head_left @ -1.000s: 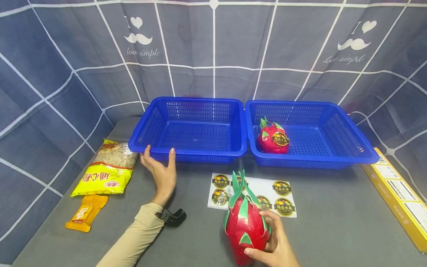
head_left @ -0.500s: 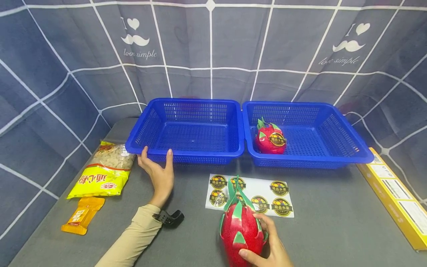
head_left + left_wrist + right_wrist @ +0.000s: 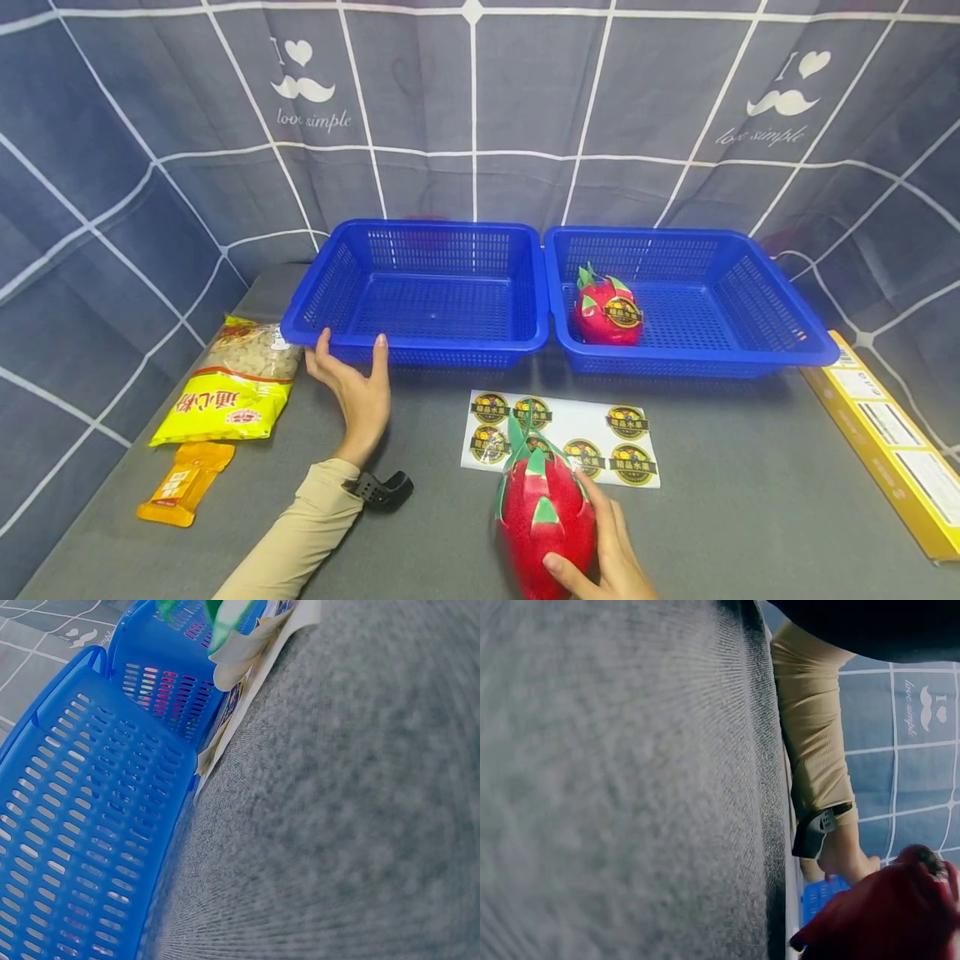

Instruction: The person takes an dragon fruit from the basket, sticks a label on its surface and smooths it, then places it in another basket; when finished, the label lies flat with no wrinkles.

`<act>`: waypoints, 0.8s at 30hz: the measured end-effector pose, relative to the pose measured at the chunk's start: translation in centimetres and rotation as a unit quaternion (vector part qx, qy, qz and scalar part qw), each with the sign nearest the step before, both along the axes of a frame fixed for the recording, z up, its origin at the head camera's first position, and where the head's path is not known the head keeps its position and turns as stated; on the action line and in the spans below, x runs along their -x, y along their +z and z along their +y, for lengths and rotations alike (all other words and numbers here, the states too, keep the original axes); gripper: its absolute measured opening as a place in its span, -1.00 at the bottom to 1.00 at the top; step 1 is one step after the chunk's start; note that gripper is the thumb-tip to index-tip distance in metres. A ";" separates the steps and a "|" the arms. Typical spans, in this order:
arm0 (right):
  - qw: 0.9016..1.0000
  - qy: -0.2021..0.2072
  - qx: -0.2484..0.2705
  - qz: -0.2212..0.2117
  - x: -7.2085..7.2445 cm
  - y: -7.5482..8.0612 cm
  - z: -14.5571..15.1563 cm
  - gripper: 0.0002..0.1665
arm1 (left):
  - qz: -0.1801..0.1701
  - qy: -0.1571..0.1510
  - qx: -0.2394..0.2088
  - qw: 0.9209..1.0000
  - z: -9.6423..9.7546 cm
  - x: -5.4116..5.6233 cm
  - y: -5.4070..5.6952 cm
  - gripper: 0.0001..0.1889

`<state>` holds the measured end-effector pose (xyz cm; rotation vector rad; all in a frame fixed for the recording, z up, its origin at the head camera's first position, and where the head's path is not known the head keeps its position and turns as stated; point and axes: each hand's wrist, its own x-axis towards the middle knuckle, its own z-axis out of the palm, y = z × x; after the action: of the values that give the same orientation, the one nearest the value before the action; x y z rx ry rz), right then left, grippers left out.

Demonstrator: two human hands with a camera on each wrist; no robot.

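Hands apart. Left hand [image 3: 354, 404] extended forward, thumb and index spread, touching the near rim of the left basket [image 3: 427, 342]. Right hand [image 3: 613, 554] grips the dragon fruit [image 3: 546, 525] from its right, nearside of the sticker sheet [image 3: 579, 423].

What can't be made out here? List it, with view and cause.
Head view: lower end of the held dragon fruit, cut off by the bottom edge.
Head view: part of the sticker sheet, behind that fruit.
Head view: fine print on the yellow box, too small.
Right wrist view: that fruit's surface detail, blurred.
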<state>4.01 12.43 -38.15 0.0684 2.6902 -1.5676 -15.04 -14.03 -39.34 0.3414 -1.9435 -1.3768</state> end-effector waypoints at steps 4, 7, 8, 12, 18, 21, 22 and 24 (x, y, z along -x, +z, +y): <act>0.999 -0.006 -0.031 0.031 0.1 -0.5 0.3 -0.02 | -0.004 0.001 -0.006 1.000 0.1 -0.1 0.1 -0.21; 0.999 -0.010 -0.033 0.033 0.3 -0.6 0.6 -0.05 | 0.002 0.002 -0.002 1.000 0.3 -0.3 0.2 -0.21; 0.999 -0.011 -0.032 0.028 0.3 -0.6 0.7 -0.05 | 0.005 0.000 0.001 1.000 0.5 -0.4 0.2 -0.21; 0.999 -0.008 -0.033 0.008 0.5 -0.7 1.0 -0.03 | 0.025 -0.018 0.013 0.999 1.3 -0.9 0.3 -0.23; 0.997 -0.010 -0.053 0.054 0.7 -0.9 1.1 -0.03 | 0.018 -0.108 0.043 0.993 3.6 -2.6 0.2 -0.40; 0.994 -0.009 -0.077 0.081 0.7 -0.9 1.2 -0.05 | 0.001 -0.184 0.077 0.980 4.6 -3.5 0.1 -0.50; 0.993 -0.008 -0.084 0.088 0.7 -0.9 1.3 -0.05 | -0.003 -0.212 0.090 0.973 4.9 -3.7 0.1 -0.53; 0.993 -0.007 -0.084 0.085 0.7 -0.9 1.3 -0.07 | -0.019 -0.265 0.116 0.957 5.4 -4.1 0.0 -0.56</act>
<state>3.27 13.77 -39.04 -0.0470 2.9551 -1.4058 -10.92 -8.67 -39.37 -0.2923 -2.3014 -1.4406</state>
